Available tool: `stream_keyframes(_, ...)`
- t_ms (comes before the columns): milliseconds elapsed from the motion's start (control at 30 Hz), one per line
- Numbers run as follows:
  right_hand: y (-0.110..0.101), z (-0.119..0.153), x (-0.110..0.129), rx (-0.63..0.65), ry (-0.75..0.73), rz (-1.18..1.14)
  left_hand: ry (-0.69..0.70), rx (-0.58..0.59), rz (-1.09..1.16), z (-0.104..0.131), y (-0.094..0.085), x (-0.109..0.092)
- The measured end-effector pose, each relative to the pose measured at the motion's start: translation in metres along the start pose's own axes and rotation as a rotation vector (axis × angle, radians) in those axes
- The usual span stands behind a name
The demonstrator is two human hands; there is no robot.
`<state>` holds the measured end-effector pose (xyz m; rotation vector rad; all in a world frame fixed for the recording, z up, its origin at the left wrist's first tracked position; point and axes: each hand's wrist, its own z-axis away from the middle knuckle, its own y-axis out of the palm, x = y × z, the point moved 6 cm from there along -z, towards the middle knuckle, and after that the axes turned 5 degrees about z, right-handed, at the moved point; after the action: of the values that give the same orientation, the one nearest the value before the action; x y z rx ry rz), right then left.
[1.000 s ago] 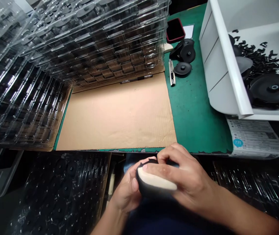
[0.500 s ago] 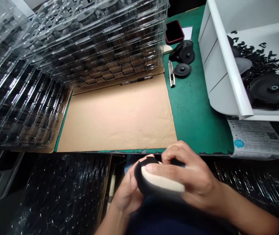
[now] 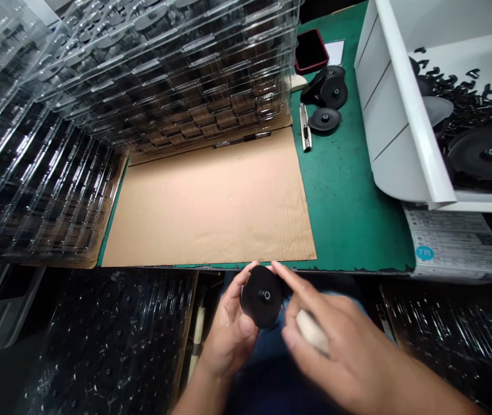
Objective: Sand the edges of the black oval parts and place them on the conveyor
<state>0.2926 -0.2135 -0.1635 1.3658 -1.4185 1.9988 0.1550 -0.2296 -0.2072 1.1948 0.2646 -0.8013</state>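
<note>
A round black disc [image 3: 260,308] with a small ringed hub faces up towards me, just below the table's front edge. My left hand [image 3: 231,331] is closed round its left side, thumb low on the rim. In my right hand [image 3: 336,340] a cream-white pad [image 3: 312,331], perhaps felt or sponge, is tucked against the palm. The right index finger reaches to the disc's upper right edge. Part of the pad is hidden by the fingers, and motion blurs that hand slightly.
Stacked clear plastic trays [image 3: 177,75] stand behind a cardboard sheet [image 3: 211,207]. A utility knife [image 3: 305,128], loose black discs [image 3: 324,120] and a dark red box [image 3: 310,52] lie on the green tabletop [image 3: 345,190]. At right, a white bin [image 3: 390,104] holds small black parts.
The cream-white pad has come off the disc's face and moved right and down with my right hand. My left hand has turned the disc, so its hub now shows.
</note>
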Motion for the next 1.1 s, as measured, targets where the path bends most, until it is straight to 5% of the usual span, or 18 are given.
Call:
stream_keyframes(167,0.028,-0.002,0.02,0.139,-0.093,0.247,0.028,-0.146,-0.098,0.003,-0.005,0.002)
stream_keyframes(300,0.037,0.002,0.018,0.16,-0.186,0.251,-0.023,-0.148,-0.015,0.007,-0.01,0.002)
stream_keyframes(667,0.0,0.014,-0.015,0.091,-0.425,0.326,-0.229,0.116,0.251,0.012,0.001,0.007)
stream_keyframes(833,-0.012,0.004,-0.02,-0.042,-0.369,0.295,-0.295,0.094,0.205,0.015,-0.002,0.012)
stream_keyframes(967,-0.021,0.001,-0.018,-0.226,-0.236,0.059,-0.286,0.054,0.173,0.015,-0.004,0.014)
stream_keyframes(1100,-0.016,0.0,-0.015,-0.212,-0.121,-0.147,-0.284,0.083,0.179,0.013,-0.001,0.011)
